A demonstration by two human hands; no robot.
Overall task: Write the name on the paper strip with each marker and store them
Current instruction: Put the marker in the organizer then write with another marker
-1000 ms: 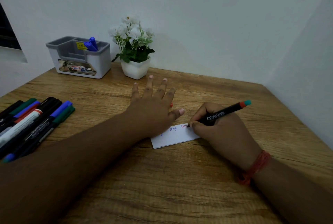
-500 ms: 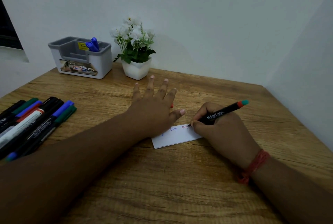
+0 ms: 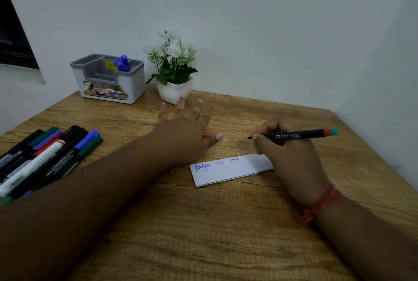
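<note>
A white paper strip [image 3: 230, 168] lies near the middle of the wooden desk [image 3: 203, 235], its long axis running left to right, three small names at its left end. The right hand [image 3: 287, 156] grips a black marker [image 3: 294, 135], tip pointing left, lifted just beyond the strip's far edge. The left hand [image 3: 183, 136], fingers spread flat, rests beside the strip's left end, over a red cap [image 3: 209, 134], likely the next thing needed.
</note>
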